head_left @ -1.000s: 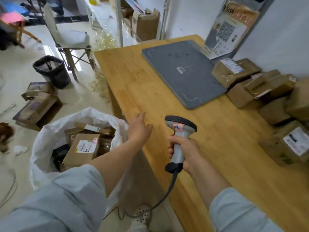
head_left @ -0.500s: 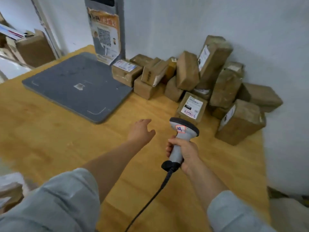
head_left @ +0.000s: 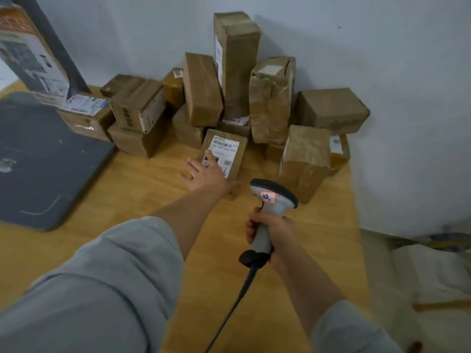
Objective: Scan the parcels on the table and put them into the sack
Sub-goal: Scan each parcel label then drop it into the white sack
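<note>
Several brown cardboard parcels [head_left: 237, 72] are piled against the wall at the back of the wooden table [head_left: 127, 200]. In front of the pile lies a small parcel with a white barcode label [head_left: 228, 146], facing up. My left hand [head_left: 206, 173] reaches over its near left corner, fingers spread and straight, touching the label. My right hand [head_left: 272, 233] grips the grey handle of a barcode scanner [head_left: 271, 200], whose dark head points toward the pile. The scanner's black cable runs down toward me. The sack is out of view.
A dark grey mat [head_left: 38, 161] covers the left of the table. A printed board [head_left: 28, 52] leans on the wall at the top left. The table's right edge runs close beside the parcel pile; white bags [head_left: 433, 271] lie on the floor beyond it.
My view swung right, from the sack to the parcel pile. My left hand went forward from the table's edge onto the labelled parcel. The scanner stayed in my right hand.
</note>
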The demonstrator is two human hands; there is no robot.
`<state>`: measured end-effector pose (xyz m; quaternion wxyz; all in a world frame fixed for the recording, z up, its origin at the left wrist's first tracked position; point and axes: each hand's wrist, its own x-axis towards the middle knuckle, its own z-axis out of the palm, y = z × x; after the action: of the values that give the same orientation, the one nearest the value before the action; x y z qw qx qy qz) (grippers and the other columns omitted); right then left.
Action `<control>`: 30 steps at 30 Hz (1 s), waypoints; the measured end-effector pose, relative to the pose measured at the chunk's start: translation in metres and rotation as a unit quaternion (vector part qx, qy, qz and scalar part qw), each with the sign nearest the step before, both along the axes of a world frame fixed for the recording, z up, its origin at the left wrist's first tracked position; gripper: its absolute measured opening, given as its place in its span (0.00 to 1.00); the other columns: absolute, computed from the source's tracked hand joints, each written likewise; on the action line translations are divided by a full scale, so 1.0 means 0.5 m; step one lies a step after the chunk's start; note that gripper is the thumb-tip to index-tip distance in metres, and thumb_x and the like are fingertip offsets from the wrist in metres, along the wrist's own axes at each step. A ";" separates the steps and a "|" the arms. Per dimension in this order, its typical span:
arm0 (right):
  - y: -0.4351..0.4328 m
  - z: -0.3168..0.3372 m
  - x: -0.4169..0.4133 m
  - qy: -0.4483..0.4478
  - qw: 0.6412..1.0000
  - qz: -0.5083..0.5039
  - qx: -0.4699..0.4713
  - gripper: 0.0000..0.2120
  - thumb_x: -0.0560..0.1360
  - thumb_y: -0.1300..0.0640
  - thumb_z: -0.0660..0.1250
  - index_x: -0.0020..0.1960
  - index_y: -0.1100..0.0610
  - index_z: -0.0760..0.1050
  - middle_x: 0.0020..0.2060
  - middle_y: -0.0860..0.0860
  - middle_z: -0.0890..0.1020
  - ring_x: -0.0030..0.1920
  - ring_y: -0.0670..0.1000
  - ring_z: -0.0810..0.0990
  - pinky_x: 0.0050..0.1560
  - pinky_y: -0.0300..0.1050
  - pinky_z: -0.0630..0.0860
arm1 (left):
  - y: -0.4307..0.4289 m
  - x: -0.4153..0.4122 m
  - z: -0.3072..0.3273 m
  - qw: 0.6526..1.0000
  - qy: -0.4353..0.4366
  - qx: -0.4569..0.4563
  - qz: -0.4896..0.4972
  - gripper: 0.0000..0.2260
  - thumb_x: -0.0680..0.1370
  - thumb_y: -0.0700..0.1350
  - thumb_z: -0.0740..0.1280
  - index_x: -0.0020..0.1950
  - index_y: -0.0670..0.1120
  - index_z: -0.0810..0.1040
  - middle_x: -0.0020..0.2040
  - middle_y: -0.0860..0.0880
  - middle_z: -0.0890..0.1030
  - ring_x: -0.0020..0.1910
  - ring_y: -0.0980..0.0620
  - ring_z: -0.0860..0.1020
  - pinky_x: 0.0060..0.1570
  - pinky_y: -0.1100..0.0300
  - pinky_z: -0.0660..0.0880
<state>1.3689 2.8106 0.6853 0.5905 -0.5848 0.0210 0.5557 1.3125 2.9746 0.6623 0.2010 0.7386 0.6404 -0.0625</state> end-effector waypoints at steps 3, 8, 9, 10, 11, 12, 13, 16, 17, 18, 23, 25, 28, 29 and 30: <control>0.011 -0.007 0.019 -0.005 1.000 0.007 0.010 0.07 0.71 0.72 0.67 0.46 0.64 0.73 0.27 0.58 0.79 0.24 0.52 0.77 0.26 0.42 0.74 | 0.007 0.000 -0.011 1.000 0.009 0.019 0.004 0.57 0.66 0.67 0.72 0.78 0.41 0.41 0.74 0.36 0.55 0.74 0.37 0.54 0.73 0.42 0.52; 0.032 -0.021 0.012 -0.035 0.999 0.018 0.000 0.04 0.70 0.71 0.70 0.41 0.65 0.76 0.34 0.60 0.83 0.33 0.55 0.82 0.36 0.46 0.78 | -0.062 -0.078 -0.012 1.000 -0.023 -0.006 -0.011 0.60 0.65 0.65 0.74 0.76 0.38 0.37 0.72 0.37 0.55 0.73 0.37 0.55 0.72 0.47 0.57; 0.035 -0.023 0.005 -0.026 1.000 0.011 0.002 0.06 0.69 0.71 0.70 0.44 0.64 0.77 0.35 0.60 0.83 0.35 0.55 0.83 0.37 0.46 0.79 | -0.084 -0.105 -0.012 0.999 -0.027 -0.013 -0.014 0.61 0.64 0.66 0.74 0.76 0.38 0.37 0.72 0.37 0.55 0.72 0.37 0.55 0.71 0.47 0.57; 0.035 -0.025 -0.003 -0.016 1.000 0.006 0.006 0.10 0.69 0.71 0.70 0.48 0.63 0.77 0.36 0.60 0.84 0.36 0.55 0.83 0.38 0.46 0.80 | -0.107 -0.133 -0.011 0.999 -0.033 -0.020 -0.015 0.62 0.63 0.66 0.75 0.76 0.39 0.36 0.72 0.38 0.54 0.72 0.38 0.55 0.71 0.47 0.56; 0.035 -0.028 -0.013 -0.010 1.000 0.003 0.006 0.12 0.69 0.71 0.71 0.51 0.62 0.77 0.38 0.59 0.83 0.37 0.55 0.83 0.39 0.47 0.81 | -0.132 -0.161 -0.010 0.999 -0.037 -0.028 -0.013 0.63 0.63 0.65 0.75 0.76 0.39 0.36 0.72 0.38 0.53 0.73 0.38 0.54 0.72 0.47 0.56; 0.031 -0.029 -0.025 -0.010 1.000 0.007 0.003 0.13 0.69 0.71 0.71 0.52 0.61 0.77 0.39 0.59 0.83 0.38 0.55 0.82 0.41 0.48 0.81 | -0.159 -0.188 -0.007 0.998 -0.040 -0.038 -0.009 0.63 0.62 0.65 0.75 0.76 0.39 0.35 0.73 0.38 0.52 0.73 0.38 0.53 0.72 0.47 0.55; 0.024 -0.029 -0.041 -0.013 1.000 0.018 -0.005 0.13 0.69 0.70 0.71 0.52 0.60 0.76 0.39 0.58 0.82 0.38 0.54 0.81 0.42 0.50 0.80 | -0.185 -0.217 -0.007 0.998 -0.041 -0.053 -0.007 0.64 0.62 0.65 0.76 0.76 0.40 0.34 0.73 0.39 0.52 0.73 0.38 0.52 0.72 0.47 0.55; -0.001 -0.031 -0.096 -0.016 0.997 0.062 -0.033 0.14 0.70 0.68 0.71 0.53 0.60 0.75 0.37 0.55 0.81 0.35 0.53 0.80 0.33 0.48 0.78 | -0.238 -0.288 -0.003 0.989 -0.094 -0.106 0.041 0.59 0.66 0.64 0.74 0.77 0.43 0.35 0.74 0.40 0.52 0.74 0.39 0.52 0.73 0.46 0.55; -0.011 -0.033 -0.113 -0.016 0.997 0.070 -0.039 0.14 0.69 0.67 0.71 0.53 0.60 0.75 0.36 0.54 0.82 0.34 0.53 0.80 0.32 0.46 0.76 | -0.241 -0.307 -0.002 0.976 -0.150 -0.127 0.089 0.55 0.68 0.63 0.73 0.78 0.44 0.38 0.75 0.40 0.54 0.74 0.40 0.55 0.72 0.45 0.57; -0.019 -0.034 -0.129 -0.014 0.996 0.074 -0.042 0.14 0.69 0.67 0.72 0.53 0.60 0.76 0.35 0.53 0.83 0.34 0.53 0.81 0.32 0.45 0.76 | -0.235 -0.323 -0.003 0.953 -0.223 -0.148 0.145 0.49 0.71 0.61 0.71 0.79 0.46 0.43 0.74 0.40 0.58 0.73 0.40 0.60 0.71 0.46 0.62; -0.042 -0.021 -0.182 -0.014 0.997 0.074 -0.030 0.13 0.69 0.69 0.71 0.51 0.58 0.76 0.39 0.55 0.84 0.37 0.54 0.82 0.35 0.49 0.79 | -0.212 -0.392 0.000 0.842 -0.413 -0.208 0.277 0.14 0.78 0.50 0.66 0.61 0.46 0.77 0.50 0.47 0.81 0.48 0.51 0.78 0.49 0.57 0.75; -0.048 -0.009 -0.195 -0.019 0.997 0.077 -0.018 0.11 0.70 0.69 0.71 0.49 0.58 0.76 0.36 0.54 0.83 0.34 0.53 0.82 0.32 0.47 0.78 | -0.216 -0.422 0.005 0.823 -0.449 -0.214 0.275 0.08 0.76 0.49 0.69 0.53 0.48 0.78 0.52 0.48 0.81 0.55 0.49 0.76 0.62 0.50 0.69; -0.057 0.011 -0.211 -0.030 0.996 0.083 0.011 0.11 0.69 0.69 0.71 0.47 0.58 0.77 0.33 0.52 0.84 0.31 0.51 0.83 0.33 0.46 0.78 | -0.221 -0.470 0.025 0.788 -0.502 -0.261 0.243 0.11 0.72 0.46 0.73 0.52 0.49 0.75 0.49 0.48 0.82 0.51 0.48 0.77 0.51 0.50 0.73; -0.058 0.017 -0.215 -0.037 0.995 0.085 0.019 0.10 0.69 0.69 0.71 0.46 0.58 0.77 0.34 0.52 0.84 0.31 0.51 0.83 0.34 0.47 0.78 | -0.221 -0.486 0.035 0.787 -0.506 -0.276 0.222 0.14 0.70 0.46 0.73 0.53 0.49 0.74 0.49 0.47 0.83 0.50 0.46 0.79 0.47 0.50 0.75; -0.059 0.025 -0.221 -0.043 0.995 0.092 0.026 0.10 0.69 0.69 0.71 0.46 0.58 0.77 0.36 0.53 0.84 0.33 0.52 0.83 0.35 0.48 0.78 | -0.218 -0.502 0.045 0.788 -0.506 -0.285 0.204 0.18 0.68 0.47 0.75 0.54 0.49 0.73 0.49 0.46 0.84 0.51 0.45 0.80 0.46 0.50 0.76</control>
<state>1.2583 2.7813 0.6980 0.5523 -0.5919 -0.0724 0.5825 1.0615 2.8657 0.6849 0.7056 0.4261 0.5360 0.1825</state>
